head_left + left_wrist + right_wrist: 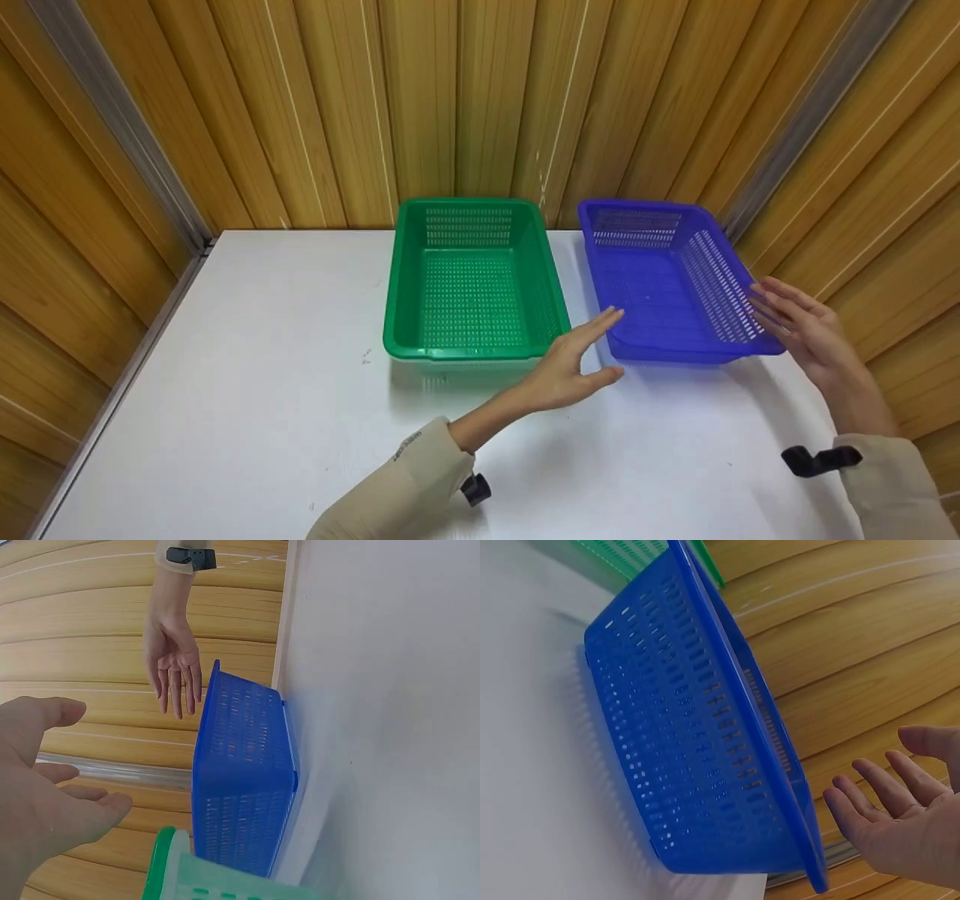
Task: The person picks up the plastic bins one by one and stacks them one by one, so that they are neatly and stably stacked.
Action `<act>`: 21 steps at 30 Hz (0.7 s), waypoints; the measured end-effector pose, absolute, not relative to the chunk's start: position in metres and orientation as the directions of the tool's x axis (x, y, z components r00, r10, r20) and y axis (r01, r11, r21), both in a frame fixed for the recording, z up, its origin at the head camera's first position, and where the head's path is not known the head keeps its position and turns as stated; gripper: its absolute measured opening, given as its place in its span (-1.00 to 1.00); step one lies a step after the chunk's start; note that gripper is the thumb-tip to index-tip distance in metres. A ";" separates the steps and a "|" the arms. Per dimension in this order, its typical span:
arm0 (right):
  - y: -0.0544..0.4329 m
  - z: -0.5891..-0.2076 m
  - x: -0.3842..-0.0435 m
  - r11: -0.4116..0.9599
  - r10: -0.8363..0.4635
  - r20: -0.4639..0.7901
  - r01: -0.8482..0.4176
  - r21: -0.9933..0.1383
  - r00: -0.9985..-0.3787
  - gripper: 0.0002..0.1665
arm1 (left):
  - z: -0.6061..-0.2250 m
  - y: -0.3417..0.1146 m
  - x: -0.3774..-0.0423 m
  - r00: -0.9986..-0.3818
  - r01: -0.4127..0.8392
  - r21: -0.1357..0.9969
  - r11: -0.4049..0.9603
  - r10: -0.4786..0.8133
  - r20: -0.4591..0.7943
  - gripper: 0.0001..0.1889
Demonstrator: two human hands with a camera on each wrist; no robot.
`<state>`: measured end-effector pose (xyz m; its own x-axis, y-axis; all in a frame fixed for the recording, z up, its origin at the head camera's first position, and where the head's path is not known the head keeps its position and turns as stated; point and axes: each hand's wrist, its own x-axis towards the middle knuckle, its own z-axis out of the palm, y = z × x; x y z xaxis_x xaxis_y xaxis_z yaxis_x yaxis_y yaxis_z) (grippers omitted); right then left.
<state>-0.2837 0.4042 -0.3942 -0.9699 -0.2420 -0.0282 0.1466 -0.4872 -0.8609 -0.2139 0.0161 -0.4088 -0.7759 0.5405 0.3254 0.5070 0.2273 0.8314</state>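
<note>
A blue plastic basket (652, 292) with slotted sides stands on the white table, with nothing seen inside it in the head view. My left hand (574, 367) hovers near its front left corner, thumb and fingers spread apart and holding nothing. Over by the basket's right rim is my right hand (814, 334), fingers extended; the right wrist view shows this right hand (907, 802) apart from the blue basket (690, 727). To the left sits a green plastic basket (401, 300), its perforated floor bare. In the left wrist view the left hand (56, 787) is above the green rim (157, 862).
The white table (262, 375) runs up to a wood-patterned panel wall (480, 97) behind both baskets. Similar panels rise at the left and right, with metal strips (120, 120) in the corners. Black wrist mounts (476, 489) sit on both sleeves.
</note>
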 end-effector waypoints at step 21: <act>0.444 -0.425 -0.286 -0.432 -0.083 -0.079 0.107 -0.896 -0.993 -0.62 | -0.447 0.073 -0.238 -0.926 0.247 0.923 0.294 0.353 0.135 -0.28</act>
